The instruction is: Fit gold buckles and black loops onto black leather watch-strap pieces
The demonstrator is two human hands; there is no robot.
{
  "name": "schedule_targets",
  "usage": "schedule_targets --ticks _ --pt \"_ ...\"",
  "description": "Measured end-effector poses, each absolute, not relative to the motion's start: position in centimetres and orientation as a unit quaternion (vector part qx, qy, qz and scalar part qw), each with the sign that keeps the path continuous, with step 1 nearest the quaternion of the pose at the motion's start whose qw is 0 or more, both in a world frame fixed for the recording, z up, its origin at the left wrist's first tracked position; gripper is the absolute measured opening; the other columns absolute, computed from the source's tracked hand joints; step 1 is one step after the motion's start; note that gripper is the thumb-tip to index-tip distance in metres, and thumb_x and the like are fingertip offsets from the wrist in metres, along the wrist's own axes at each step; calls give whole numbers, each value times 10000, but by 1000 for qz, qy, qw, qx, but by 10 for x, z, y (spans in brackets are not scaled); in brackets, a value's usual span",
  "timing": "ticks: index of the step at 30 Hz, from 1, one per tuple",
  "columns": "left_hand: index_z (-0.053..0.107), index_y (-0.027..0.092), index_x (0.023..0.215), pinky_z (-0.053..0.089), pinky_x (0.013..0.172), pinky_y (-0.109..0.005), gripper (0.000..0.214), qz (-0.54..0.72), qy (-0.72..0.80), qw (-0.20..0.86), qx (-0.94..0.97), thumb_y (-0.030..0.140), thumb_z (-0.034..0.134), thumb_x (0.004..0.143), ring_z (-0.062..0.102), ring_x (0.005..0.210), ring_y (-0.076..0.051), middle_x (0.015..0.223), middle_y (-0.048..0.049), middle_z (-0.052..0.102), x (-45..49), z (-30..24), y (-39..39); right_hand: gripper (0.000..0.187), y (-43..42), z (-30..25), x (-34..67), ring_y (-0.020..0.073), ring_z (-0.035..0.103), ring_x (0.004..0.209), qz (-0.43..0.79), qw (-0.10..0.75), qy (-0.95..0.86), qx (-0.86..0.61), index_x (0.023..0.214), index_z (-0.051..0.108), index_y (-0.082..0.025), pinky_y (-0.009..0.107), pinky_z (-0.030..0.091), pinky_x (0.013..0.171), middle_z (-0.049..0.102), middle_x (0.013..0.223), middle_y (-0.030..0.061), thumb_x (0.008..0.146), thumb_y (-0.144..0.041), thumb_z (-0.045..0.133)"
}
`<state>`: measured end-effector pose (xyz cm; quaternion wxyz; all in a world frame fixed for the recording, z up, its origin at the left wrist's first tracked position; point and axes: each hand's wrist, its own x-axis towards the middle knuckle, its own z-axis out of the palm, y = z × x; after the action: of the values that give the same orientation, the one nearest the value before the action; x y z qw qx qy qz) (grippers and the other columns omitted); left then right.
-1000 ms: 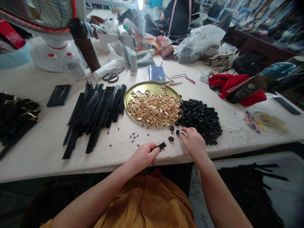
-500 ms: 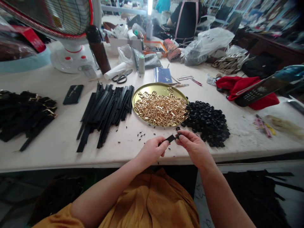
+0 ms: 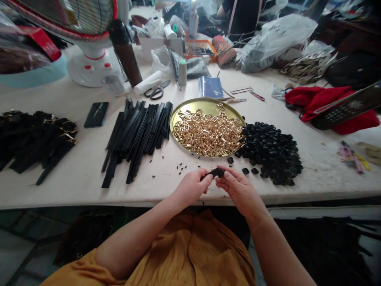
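Near the table's front edge, my left hand (image 3: 195, 184) is closed around a black strap (image 3: 214, 173), with the strap's end sticking out to the right. My right hand (image 3: 235, 184) pinches a small black loop (image 3: 220, 172) at that end; whether the strap passes through the loop is too small to tell. Just beyond the hands stands a round gold tray (image 3: 175, 141) heaped with gold buckles (image 3: 208, 133). To its right lies a pile of black loops (image 3: 270, 153), a few of them loose near my right hand. A bundle of black straps (image 3: 138, 137) lies left of the tray.
At far left is a pile of black straps with gold buckles (image 3: 35, 139), beside a dark phone (image 3: 96, 114). Scissors (image 3: 157, 90), a blue booklet (image 3: 210, 86), a brown bottle (image 3: 126, 55) and a fan (image 3: 92, 59) stand or lie further back. Red cloth (image 3: 327, 103) is at right.
My right hand has brought the black loop onto or against the strap's end, closing the small gap between them. The whole view has shifted slightly, with table items appearing further right.
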<state>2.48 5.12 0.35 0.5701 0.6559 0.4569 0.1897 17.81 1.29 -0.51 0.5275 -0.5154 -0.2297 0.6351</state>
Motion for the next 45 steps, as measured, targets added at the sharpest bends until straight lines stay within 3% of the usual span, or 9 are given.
schedule_targets --ticks 3,9,17,25,30,36,41,45 --pt "549 167 766 326 498 -200 287 184 459 571 655 390 381 835 440 485 -90 522 48 494 25 4 52 238 15 -10 179 80 613 610 613 547 -219 -527 866 657 -215 215 505 643 672 697 -23 670 -340 707" --pt "542 164 758 328 503 -197 309 195 451 567 661 411 374 837 450 496 -88 530 46 494 25 1 47 188 17 -18 173 60 604 663 629 598 -130 -480 743 603 -227 154 473 588 691 850 -32 634 -288 744" --pt "561 167 790 333 511 -199 301 201 460 545 671 383 358 841 457 496 -90 528 49 485 22 1 45 240 7 -22 167 117 579 651 564 555 -233 -565 766 607 -212 242 443 633 639 699 -25 616 -335 748" --pt "586 177 767 295 498 -208 311 155 464 488 723 372 354 834 454 517 -106 542 33 510 20 12 34 203 -2 -21 172 95 509 588 541 564 -278 -559 701 600 -214 244 410 634 580 614 -48 651 -376 712" --pt "620 187 751 290 514 -215 304 118 439 450 768 347 370 818 459 553 -115 591 18 543 16 20 32 212 -11 -13 176 117 537 606 489 500 -382 -604 713 605 -195 257 399 637 606 611 -26 661 -376 703" --pt "609 171 703 252 450 -207 291 65 415 488 765 329 384 797 425 481 -105 505 32 479 13 21 37 299 -16 -21 180 118 569 576 562 493 -326 -579 870 605 -208 270 431 634 617 644 -31 650 -381 710" --pt "609 171 714 313 507 -209 312 100 421 481 763 331 362 817 471 552 -118 565 17 536 18 12 36 225 -13 -31 180 104 536 582 623 478 -290 -547 775 643 -210 254 433 626 618 648 -29 628 -355 732" --pt "583 166 960 392 629 -227 266 135 411 504 748 275 402 799 536 703 -145 800 -25 630 20 9 32 212 -11 -28 177 82 474 538 637 506 -236 -532 735 644 -223 227 411 549 576 628 -44 617 -373 737"
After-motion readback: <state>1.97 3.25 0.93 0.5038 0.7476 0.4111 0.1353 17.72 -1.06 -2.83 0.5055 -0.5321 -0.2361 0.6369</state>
